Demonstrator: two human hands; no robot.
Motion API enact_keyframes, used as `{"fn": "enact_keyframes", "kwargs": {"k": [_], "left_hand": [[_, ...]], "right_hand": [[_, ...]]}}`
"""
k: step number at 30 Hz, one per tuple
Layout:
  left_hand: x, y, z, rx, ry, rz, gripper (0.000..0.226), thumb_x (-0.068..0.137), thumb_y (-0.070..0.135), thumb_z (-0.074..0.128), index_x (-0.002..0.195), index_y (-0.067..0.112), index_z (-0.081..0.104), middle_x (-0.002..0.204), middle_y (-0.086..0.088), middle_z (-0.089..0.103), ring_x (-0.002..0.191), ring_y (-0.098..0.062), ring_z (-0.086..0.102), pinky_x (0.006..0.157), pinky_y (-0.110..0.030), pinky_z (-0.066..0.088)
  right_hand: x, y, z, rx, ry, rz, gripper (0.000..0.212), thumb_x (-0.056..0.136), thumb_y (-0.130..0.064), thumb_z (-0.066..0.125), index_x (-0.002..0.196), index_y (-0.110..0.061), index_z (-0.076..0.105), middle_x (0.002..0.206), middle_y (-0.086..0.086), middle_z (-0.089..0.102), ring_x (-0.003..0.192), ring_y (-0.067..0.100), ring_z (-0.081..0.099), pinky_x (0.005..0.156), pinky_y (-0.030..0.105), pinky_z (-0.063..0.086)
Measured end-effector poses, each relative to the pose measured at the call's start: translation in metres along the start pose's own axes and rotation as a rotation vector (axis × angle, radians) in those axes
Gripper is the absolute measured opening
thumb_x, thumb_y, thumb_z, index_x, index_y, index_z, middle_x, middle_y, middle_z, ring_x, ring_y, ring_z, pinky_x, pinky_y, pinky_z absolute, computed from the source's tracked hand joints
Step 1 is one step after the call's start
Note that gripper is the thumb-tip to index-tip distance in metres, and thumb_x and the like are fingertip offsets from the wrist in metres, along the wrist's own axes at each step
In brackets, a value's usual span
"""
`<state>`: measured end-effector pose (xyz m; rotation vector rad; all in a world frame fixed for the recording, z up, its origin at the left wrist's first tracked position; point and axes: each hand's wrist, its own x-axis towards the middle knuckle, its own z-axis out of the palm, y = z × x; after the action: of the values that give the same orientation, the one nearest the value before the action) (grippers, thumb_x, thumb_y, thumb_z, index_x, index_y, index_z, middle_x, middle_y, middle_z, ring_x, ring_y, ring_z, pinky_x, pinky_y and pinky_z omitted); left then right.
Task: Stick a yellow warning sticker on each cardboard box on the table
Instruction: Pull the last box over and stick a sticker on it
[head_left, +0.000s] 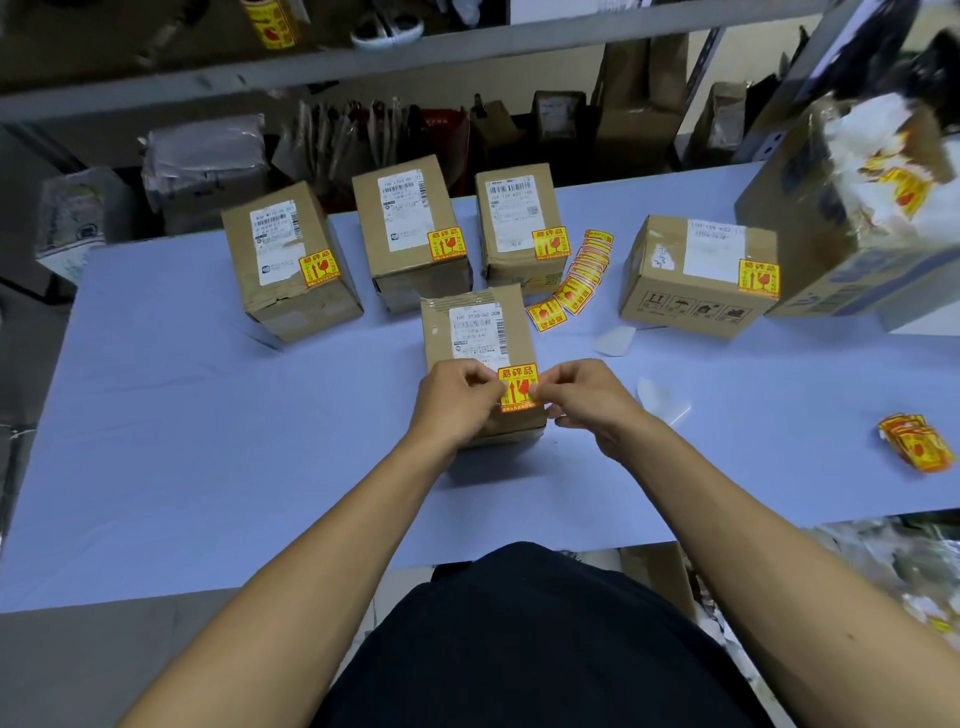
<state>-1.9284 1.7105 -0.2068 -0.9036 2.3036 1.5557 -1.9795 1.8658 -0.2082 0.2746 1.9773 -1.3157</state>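
A small cardboard box (475, 343) stands near the middle of the pale blue worktop (208, 441), closest to the person. On its top, at the near right corner, is a yellow warning sticker (517, 387) with red print; the top line reads "易碎品", above an arrow and a broken-glass sign. The smaller line along its lower edge is too fine to read. The left hand (454, 400) has its fingers curled, pinching the sticker's left edge, and the right hand (584, 397) pinches the right edge in the same way. Whether the sticker already lies flat on the cardboard cannot be told. The white shipping label (477, 330) on this box carries a barcode and a number starting "100", the rest blurred.

Farther back stand three upright boxes: a left box (288, 260), a middle box (408, 228) and a right box (519, 223), each with a white barcode label and the same yellow sticker at its near right corner. Well to the right lies a wider box (696, 275), also stickered, with handling symbols printed on its near side.

A strip of stickers (576, 278) trails beside the right upright box. A sticker pile (917, 441) lies near the right edge. A large carton (852, 218) at far right is partly cut off, its blue printing unreadable.
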Motion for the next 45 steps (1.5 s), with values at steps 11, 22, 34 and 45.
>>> {"fn": "enact_keyframes", "kwargs": {"k": [11,22,34,45], "left_hand": [[0.007,-0.005,0.009,0.584,-0.002,0.238,0.019,0.085,0.025,0.058,0.066,0.023,0.062,0.08,0.0,0.07,0.081,-0.025,0.061,0.057,-0.029,0.044],[0.014,-0.003,-0.003,0.263,-0.151,0.211,0.029,0.094,0.035,0.061,0.08,0.014,0.075,0.082,0.002,0.073,0.08,-0.02,0.065,0.067,-0.03,0.047],[0.023,0.0,0.003,0.15,-0.182,0.116,0.019,0.088,0.017,0.063,0.072,0.015,0.072,0.075,0.002,0.069,0.072,-0.01,0.059,0.062,-0.025,0.045],[0.026,0.002,0.001,0.25,-0.211,0.095,0.02,0.084,0.016,0.067,0.065,0.014,0.072,0.068,-0.001,0.067,0.065,-0.012,0.057,0.056,-0.024,0.043]], "right_hand": [[0.005,0.019,0.002,-0.081,0.14,-0.049,0.017,0.085,-0.011,0.07,0.068,-0.015,0.068,0.076,0.0,0.066,0.075,0.015,0.059,0.064,0.027,0.044],[0.007,0.009,-0.012,0.039,0.114,-0.001,0.014,0.092,-0.018,0.065,0.083,-0.008,0.067,0.084,0.007,0.063,0.078,0.016,0.054,0.068,0.032,0.045],[0.008,0.008,-0.011,0.032,0.062,-0.015,0.014,0.09,-0.023,0.073,0.082,-0.012,0.069,0.084,0.006,0.072,0.077,0.018,0.064,0.069,0.032,0.053],[0.014,0.009,-0.006,-0.019,0.07,0.061,0.014,0.088,-0.019,0.071,0.083,-0.007,0.069,0.096,0.01,0.068,0.094,0.024,0.061,0.072,0.035,0.051]]}}
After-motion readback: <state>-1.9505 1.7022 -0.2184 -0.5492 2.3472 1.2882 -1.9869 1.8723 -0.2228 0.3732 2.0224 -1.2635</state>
